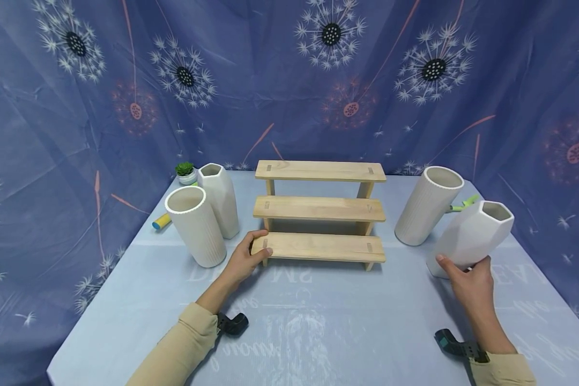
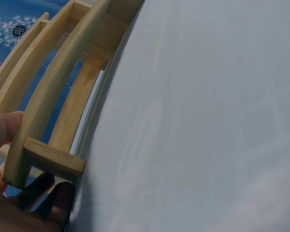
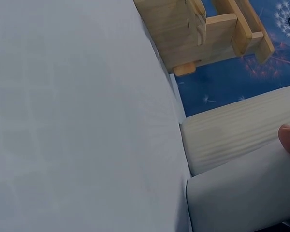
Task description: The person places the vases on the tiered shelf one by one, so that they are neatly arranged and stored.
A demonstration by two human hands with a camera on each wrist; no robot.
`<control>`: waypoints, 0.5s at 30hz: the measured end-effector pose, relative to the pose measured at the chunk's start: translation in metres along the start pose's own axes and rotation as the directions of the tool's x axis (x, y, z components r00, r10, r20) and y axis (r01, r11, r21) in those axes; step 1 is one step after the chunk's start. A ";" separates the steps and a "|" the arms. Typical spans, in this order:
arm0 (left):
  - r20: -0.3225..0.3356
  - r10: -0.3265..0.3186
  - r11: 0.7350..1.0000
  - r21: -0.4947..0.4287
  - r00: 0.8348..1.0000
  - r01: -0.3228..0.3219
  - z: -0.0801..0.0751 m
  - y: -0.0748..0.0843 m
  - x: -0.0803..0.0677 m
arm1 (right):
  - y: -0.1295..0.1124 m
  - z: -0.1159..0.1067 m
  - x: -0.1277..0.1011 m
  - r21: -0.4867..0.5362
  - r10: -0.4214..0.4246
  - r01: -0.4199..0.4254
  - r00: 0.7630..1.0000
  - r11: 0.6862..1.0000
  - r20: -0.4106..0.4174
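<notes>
Grip, left hand: fingers curled round left end of wooden stand at lowest tier, presumably to steady frame. Grip, right hand: thumb and fingers pinching lower body of faceted vase, likely for control near base. Vase location: right side of table, just beside ribbed vase. Stand location: mid-table, tiers facing person, likely for access.

curtained-off space, room type unclear, dandelion-print curtain on three sides, pale lettered table
</notes>
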State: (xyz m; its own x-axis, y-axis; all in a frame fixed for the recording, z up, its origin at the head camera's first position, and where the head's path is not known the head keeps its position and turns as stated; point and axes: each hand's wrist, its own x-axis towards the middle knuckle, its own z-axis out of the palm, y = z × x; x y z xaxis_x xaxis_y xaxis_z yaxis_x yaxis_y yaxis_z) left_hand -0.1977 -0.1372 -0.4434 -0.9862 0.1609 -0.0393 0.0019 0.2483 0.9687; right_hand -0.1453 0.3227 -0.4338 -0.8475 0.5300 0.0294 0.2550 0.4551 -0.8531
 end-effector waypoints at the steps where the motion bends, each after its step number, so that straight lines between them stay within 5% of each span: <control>1: -0.001 0.006 1.000 0.005 1.000 -0.006 0.000 -0.002 0.001 | 0.000 0.000 0.000 -0.002 -0.002 0.002 1.000 1.000 0.001; 3: 0.003 0.022 1.000 0.004 1.000 -0.022 0.001 -0.004 0.001 | 0.000 -0.001 -0.001 -0.004 -0.002 0.002 1.000 1.000 0.003; 10: 0.042 -0.010 1.000 -0.008 0.999 0.010 0.000 0.027 -0.015 | -0.002 -0.001 -0.006 -0.005 -0.013 0.013 1.000 1.000 0.005; 15: 0.039 -0.016 1.000 0.011 0.999 0.016 0.000 0.027 -0.015 | -0.008 -0.002 -0.009 -0.043 -0.023 0.023 1.000 0.999 0.007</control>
State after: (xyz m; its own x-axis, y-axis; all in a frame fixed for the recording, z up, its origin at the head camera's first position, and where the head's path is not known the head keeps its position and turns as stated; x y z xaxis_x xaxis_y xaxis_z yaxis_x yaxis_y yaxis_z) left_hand -0.1834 -0.1333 -0.4170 -0.9790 0.1936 -0.0647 -0.0120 0.2618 0.9650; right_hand -0.1393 0.3156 -0.4262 -0.8562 0.5147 0.0456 0.2550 0.4975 -0.8291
